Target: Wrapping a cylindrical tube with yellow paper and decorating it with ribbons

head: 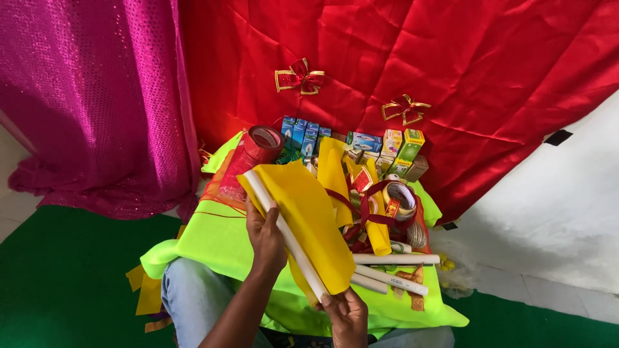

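Observation:
My left hand (265,236) grips the upper part of a white stick (284,233) that slants from upper left to lower right. A sheet of yellow paper (311,219) is wrapped along it. At the stick's lower end, my right hand (346,313) pinches the paper's bottom corner. Both hands hover over a neon green cloth (213,241) spread across my lap.
On the cloth lie more white sticks (394,259), rolls of red ribbon and tape (393,203), a red tape roll (263,143) and several small boxes (361,142). Red fabric with two gold-edged bows (300,77) hangs behind, pink sequin fabric (97,103) at left. Green carpet (71,277) covers the floor.

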